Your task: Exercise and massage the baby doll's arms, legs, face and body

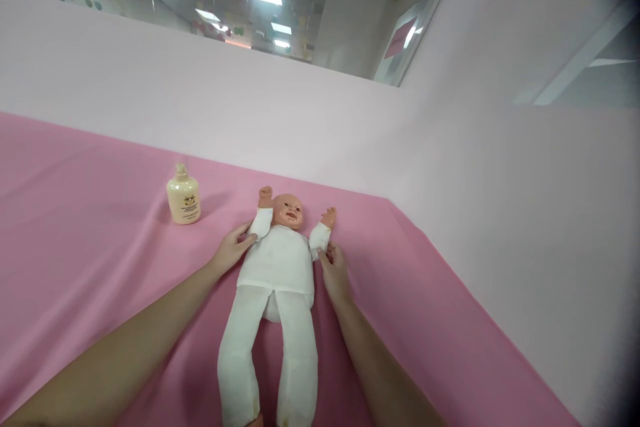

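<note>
Hands (233, 250) (335, 270) half-curled on doll's arms (261, 221).

one doll (275, 260), one bottle (183, 200)

Two bare hands (233, 248), bare forearms (145, 335), narrowing toward the wrists (217, 267)

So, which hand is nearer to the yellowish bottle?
Left. The left hand is on the side of the doll toward the bottle; the right hand is beyond the doll, farther away.
</note>
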{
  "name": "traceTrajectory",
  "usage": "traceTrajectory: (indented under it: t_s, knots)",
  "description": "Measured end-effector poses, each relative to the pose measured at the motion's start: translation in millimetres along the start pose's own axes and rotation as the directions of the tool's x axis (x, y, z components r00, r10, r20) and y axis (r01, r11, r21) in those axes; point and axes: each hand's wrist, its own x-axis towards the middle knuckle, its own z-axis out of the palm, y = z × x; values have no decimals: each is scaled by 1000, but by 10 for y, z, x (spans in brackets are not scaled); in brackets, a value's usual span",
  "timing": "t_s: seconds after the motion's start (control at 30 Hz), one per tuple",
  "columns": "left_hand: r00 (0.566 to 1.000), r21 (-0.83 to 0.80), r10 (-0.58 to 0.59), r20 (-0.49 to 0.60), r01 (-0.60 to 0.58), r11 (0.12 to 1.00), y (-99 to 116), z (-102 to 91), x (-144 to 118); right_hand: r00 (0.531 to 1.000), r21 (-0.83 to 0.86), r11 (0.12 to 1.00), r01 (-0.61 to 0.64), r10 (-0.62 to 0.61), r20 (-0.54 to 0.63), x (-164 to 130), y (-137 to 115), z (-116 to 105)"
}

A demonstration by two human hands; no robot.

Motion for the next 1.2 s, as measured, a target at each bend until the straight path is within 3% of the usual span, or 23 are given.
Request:
traceTrajectory:
  t_s: [0.13,0.27,0.4,0.57,1.03,1.2]
  knots:
    - [999,-18,-39,12,39,999,5,4,5,1000,-73,997,-15,15,0,11,17,-34]
    - [998,72,-60,-26,62,995,-26,-17,13,1000,-99,995,-10,13,29,3,31,-35]
    - [990,207,-77,-119,101,973,-56,-27,19,1000,-109,994,-10,12,22,-9,61,-9]
    - [969,215,-92,-231,143,966,-61,-28,17,999,-108,994,-1,-5,-54,-2,96,13]
    - [985,115,-44,-167,63,991,-117,-34,35,1000,-118,993,12,-15,-27,-16,58,-12]
    - [985,122,-71,-157,90,988,-108,-35,31,1000,-154,988,10,-9,8,0,83,-18]
